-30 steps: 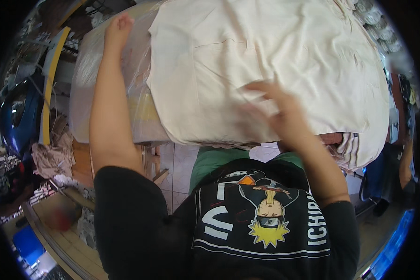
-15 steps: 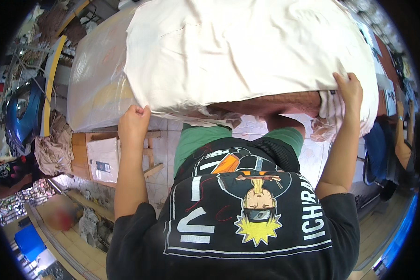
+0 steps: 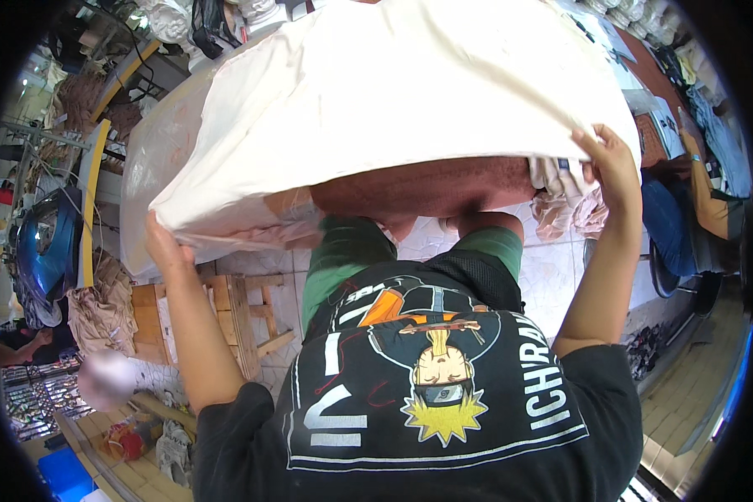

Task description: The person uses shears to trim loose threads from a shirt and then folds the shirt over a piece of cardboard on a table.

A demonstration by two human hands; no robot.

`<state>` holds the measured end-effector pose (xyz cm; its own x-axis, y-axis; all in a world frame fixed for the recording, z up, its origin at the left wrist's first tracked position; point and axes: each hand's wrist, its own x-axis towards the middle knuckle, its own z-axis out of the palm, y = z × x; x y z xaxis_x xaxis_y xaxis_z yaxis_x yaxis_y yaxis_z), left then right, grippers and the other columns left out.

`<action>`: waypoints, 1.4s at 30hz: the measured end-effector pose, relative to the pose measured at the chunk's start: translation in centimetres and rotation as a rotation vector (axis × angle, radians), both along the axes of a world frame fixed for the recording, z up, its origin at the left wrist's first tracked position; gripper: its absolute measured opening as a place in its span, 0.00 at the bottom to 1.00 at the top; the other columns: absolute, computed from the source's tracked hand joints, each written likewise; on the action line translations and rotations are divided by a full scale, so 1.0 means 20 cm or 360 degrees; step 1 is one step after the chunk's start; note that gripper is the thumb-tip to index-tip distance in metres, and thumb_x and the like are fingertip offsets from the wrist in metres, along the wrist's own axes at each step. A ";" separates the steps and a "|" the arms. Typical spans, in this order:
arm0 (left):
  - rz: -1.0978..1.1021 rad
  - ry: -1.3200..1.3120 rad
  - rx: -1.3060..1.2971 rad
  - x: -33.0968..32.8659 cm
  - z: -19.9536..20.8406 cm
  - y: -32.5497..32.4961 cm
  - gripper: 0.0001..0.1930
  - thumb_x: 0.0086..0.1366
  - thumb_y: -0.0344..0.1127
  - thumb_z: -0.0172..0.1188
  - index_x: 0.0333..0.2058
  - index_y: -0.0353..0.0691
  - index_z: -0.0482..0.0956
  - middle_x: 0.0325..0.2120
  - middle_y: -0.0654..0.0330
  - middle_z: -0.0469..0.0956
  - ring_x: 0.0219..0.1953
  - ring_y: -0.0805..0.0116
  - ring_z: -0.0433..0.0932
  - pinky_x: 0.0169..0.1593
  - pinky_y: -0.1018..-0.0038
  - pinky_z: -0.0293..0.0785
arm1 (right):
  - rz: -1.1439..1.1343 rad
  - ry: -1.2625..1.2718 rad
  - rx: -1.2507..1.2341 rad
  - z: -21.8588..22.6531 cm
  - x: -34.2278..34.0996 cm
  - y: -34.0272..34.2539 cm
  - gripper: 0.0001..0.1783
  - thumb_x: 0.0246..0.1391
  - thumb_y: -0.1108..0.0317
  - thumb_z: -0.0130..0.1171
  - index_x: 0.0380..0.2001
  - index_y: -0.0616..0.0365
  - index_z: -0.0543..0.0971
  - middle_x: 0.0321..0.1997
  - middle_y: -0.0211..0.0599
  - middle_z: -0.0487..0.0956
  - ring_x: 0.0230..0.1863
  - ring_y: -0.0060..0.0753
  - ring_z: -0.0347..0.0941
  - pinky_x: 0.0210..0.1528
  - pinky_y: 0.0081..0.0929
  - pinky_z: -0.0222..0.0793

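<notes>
A broad cream cloth (image 3: 376, 92) lies over the table in front of me, its near edge lifted. At the left corner, my left hand (image 3: 169, 243) is closed on that edge. Near the right end, my right hand (image 3: 611, 163) pinches the edge, its index finger partly raised. Between my hands the edge bows upward, uncovering a reddish-brown padded table edge (image 3: 427, 188). Beside my right hand hang bunched, pale striped folds (image 3: 552, 177) with a small dark label. Under the cloth's left side shows a clear plastic cover (image 3: 155, 151).
A wooden crate-like stand (image 3: 226, 314) is below the table's left end. Brown cloth (image 3: 100, 309) is heaped near a blue machine part (image 3: 46, 251). Along the right sits another person, whose arm (image 3: 707, 197) rests by the table. Papers (image 3: 665, 125) lie at the right edge.
My left hand has moved left and slightly nearer, pulling the cloth corner outward. My right hand has shifted a little left. The cloth looks smoother and reaches farther left.
</notes>
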<state>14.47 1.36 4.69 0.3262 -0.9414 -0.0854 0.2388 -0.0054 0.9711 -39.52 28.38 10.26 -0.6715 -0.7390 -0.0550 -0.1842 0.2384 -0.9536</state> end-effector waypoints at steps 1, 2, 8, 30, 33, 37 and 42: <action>0.0002 -0.0108 -0.0038 0.04 0.00 0.00 0.17 0.64 0.40 0.47 0.42 0.31 0.70 0.39 0.51 0.73 0.43 0.60 0.74 0.47 0.65 0.69 | 0.0007 0.0001 0.0033 0.00 0.04 0.04 0.15 0.48 0.63 0.63 0.32 0.63 0.72 0.14 0.28 0.72 0.09 0.14 0.62 0.11 0.12 0.53; 0.0007 -0.0215 -0.0075 0.10 -0.01 0.01 0.17 0.64 0.40 0.46 0.43 0.31 0.70 0.40 0.50 0.73 0.43 0.59 0.74 0.47 0.66 0.69 | 0.0004 -0.0017 0.0086 0.00 0.08 0.07 0.15 0.48 0.64 0.64 0.32 0.63 0.72 0.15 0.28 0.72 0.09 0.15 0.63 0.11 0.12 0.55; -0.0107 -0.0934 0.0361 0.28 -0.38 0.08 0.16 0.63 0.36 0.49 0.46 0.31 0.67 0.39 0.51 0.74 0.40 0.63 0.75 0.45 0.69 0.71 | 0.0049 -0.0149 0.0425 -0.27 0.12 0.13 0.14 0.47 0.66 0.64 0.32 0.62 0.71 0.16 0.30 0.73 0.10 0.18 0.66 0.12 0.13 0.61; -0.0905 -0.2079 -0.0574 -1.30 -0.23 -1.76 0.21 0.57 0.47 0.57 0.45 0.41 0.78 0.39 0.51 0.79 0.43 0.54 0.77 0.48 0.66 0.70 | 0.0006 0.1388 0.0489 -0.05 -0.31 -1.71 0.25 0.44 0.51 0.62 0.41 0.57 0.79 0.44 0.46 0.77 0.47 0.43 0.74 0.48 0.34 0.68; -0.1205 -0.2214 -0.0398 -1.39 -0.17 -1.67 0.23 0.56 0.47 0.59 0.48 0.41 0.76 0.42 0.50 0.78 0.44 0.53 0.77 0.48 0.65 0.70 | -0.0193 0.1481 0.0593 -0.12 -0.40 -1.91 0.28 0.43 0.50 0.63 0.45 0.56 0.77 0.47 0.45 0.77 0.48 0.43 0.73 0.49 0.35 0.68; -0.0410 -0.2130 -0.0560 -1.32 -0.09 -1.82 0.23 0.55 0.47 0.58 0.46 0.40 0.75 0.41 0.47 0.77 0.42 0.49 0.77 0.46 0.61 0.72 | -0.0209 0.1405 0.0692 -0.21 -0.46 -2.08 0.29 0.42 0.52 0.64 0.47 0.55 0.76 0.45 0.42 0.78 0.47 0.40 0.74 0.47 0.33 0.69; 0.0066 -0.2419 -0.0529 -1.13 0.14 -1.91 0.16 0.60 0.40 0.51 0.44 0.39 0.71 0.39 0.46 0.78 0.41 0.45 0.77 0.45 0.55 0.72 | 0.0013 0.1152 0.0606 -0.20 -0.52 -2.08 0.23 0.43 0.55 0.63 0.42 0.54 0.78 0.38 0.40 0.80 0.40 0.37 0.76 0.42 0.32 0.70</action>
